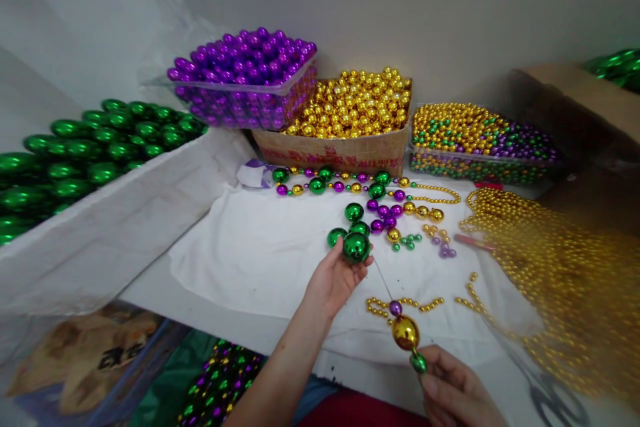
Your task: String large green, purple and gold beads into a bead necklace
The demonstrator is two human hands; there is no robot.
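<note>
My left hand [331, 288] is closed around a large shiny green bead [357, 248]. Other big green balls [354, 212] lie on the cloth just behind it. In front of me, my right hand [457, 390] pinches a small green bead [419, 363] at the end of a short strung row. A large gold bead [405, 333] and a small purple bead [395, 308] follow on that row. From the purple bead a thin thread [383, 278] runs up toward my left hand. Close by on the cloth are loose purple beads [384, 211] and small gold bead strands [407, 301].
A finished-looking bead necklace [339, 186] lies across the back. Behind it stand a purple bead tub [285, 103], a cardboard box of gold beads [330, 152] and a mixed-bead tub [480, 163]. Green beads fill a white box [150, 233] at left. Gold chains [560, 280] and scissors [555, 400] lie right.
</note>
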